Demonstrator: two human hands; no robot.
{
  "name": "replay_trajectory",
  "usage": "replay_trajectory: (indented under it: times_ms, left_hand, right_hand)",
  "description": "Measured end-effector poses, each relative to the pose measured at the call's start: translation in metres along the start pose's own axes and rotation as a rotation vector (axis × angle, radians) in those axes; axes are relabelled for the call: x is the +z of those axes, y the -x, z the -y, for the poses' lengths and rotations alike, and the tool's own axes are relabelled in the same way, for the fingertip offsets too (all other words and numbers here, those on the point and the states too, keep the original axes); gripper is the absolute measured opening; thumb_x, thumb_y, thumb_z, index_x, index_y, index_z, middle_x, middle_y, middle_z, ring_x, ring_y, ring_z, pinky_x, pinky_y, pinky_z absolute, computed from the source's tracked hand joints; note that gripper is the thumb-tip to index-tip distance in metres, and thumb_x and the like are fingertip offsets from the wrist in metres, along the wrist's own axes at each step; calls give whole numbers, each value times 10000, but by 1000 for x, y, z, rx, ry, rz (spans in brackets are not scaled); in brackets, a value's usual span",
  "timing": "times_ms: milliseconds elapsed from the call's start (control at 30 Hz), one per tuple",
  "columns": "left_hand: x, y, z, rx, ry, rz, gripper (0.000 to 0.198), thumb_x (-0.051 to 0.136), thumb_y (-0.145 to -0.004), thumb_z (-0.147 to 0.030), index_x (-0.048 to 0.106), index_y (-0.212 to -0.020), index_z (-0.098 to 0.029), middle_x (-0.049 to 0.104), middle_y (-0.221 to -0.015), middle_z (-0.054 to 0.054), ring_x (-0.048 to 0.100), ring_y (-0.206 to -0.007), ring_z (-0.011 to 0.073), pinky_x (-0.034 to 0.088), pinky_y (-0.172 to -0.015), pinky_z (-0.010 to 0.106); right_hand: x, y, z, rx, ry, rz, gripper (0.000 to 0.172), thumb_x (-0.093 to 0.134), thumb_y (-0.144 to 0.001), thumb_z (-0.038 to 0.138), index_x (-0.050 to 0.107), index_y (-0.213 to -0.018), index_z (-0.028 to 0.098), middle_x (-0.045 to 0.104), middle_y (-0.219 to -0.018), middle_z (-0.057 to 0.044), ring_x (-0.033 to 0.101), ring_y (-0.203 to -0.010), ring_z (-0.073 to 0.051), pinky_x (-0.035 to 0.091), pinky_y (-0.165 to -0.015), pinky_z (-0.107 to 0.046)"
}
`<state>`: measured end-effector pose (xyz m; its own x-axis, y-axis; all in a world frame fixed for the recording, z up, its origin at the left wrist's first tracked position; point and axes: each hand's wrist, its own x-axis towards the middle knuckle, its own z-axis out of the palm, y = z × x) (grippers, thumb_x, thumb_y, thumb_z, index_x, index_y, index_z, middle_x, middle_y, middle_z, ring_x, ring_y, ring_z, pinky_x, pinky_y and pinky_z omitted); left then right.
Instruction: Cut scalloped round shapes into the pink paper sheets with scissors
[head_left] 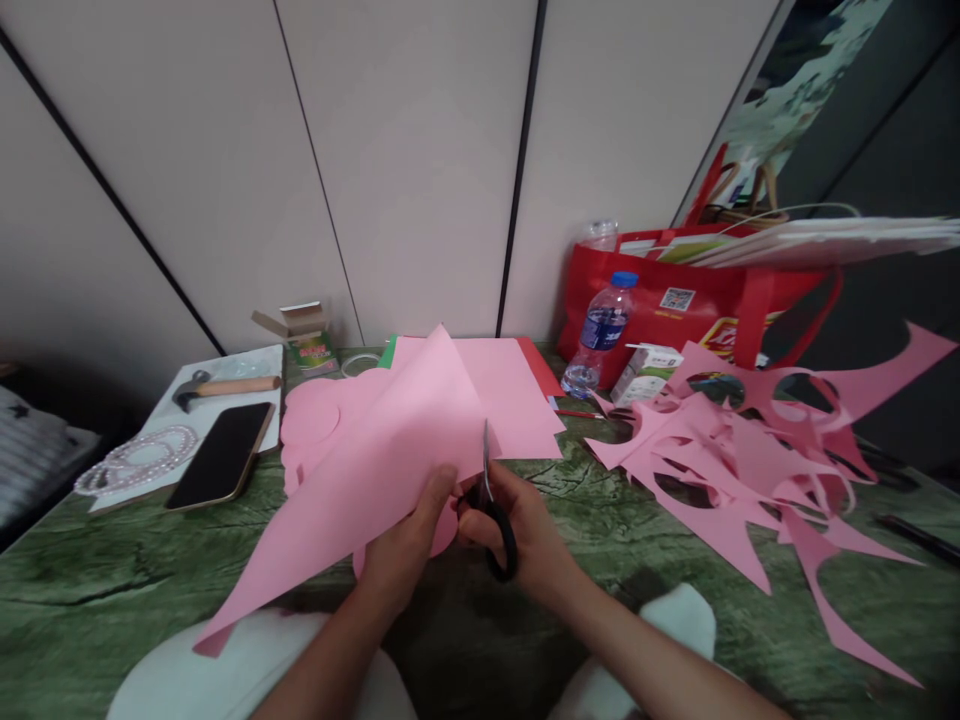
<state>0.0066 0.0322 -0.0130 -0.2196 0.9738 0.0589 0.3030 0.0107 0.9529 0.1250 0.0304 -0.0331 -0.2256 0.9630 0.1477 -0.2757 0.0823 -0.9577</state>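
My left hand (412, 535) is closed on a large sheet of pink paper (382, 440), thumb on top, and the sheet slants up from lower left to a point near the wall. In my right hand (525, 525) is a pair of scissors (501, 540) with black handles, its metal blade upright at the sheet's right edge. Whether the blades are apart I cannot tell. Under and behind the held sheet lie pink paper circles (311, 412) and a stack of pink sheets (517, 390), with red and green sheets showing at its edges.
Pink paper scraps (720, 450) with round cut-outs are heaped at right. Behind them stand a water bottle (604, 330), a small carton (646, 373) and a red bag (675, 325). At left lie a hammer (232, 387), a phone (223, 455), pearl strands (142, 460) and a small open box (309, 340).
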Motion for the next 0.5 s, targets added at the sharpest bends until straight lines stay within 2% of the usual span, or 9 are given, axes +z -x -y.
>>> replay_trajectory:
  times_ms: [100, 267, 333, 500]
  left_hand:
    - [-1, 1, 0, -19, -24, -19, 277, 555, -702, -483, 624, -564, -253, 704, -716, 13, 645, -786, 244, 458, -862, 364]
    - [0, 5, 0, -24, 18, 81, 274, 550, -715, -476, 644, -593, -249, 713, -720, 29, 651, -780, 243, 461, -852, 355]
    - [0, 6, 0, -29, 26, 77, 258, 551, -716, -458, 649, -606, -247, 716, -739, 24, 649, -797, 237, 444, -882, 357]
    - [1, 3, 1, 34, 50, 86, 302, 543, -718, -434, 568, -479, -250, 669, -592, -3, 636, -670, 207, 485, -795, 337]
  right_hand:
    - [-1, 0, 1, -18, 12, 10, 382, 726, -606, 453, 488, -758, 197, 481, -674, 29, 405, -538, -98, 356, -492, -232]
    - [-3, -1, 2, -66, -43, 61, 432, 753, -581, 451, 462, -799, 216, 451, -699, 22, 424, -630, -134, 371, -550, -247]
    - [-3, -2, 2, -66, -78, 69, 442, 757, -578, 444, 459, -817, 221, 438, -702, 26, 418, -635, -134, 361, -553, -244]
    - [-4, -2, 1, -20, -71, 53, 453, 773, -557, 418, 482, -827, 200, 461, -709, 20, 402, -610, -119, 329, -533, -232]
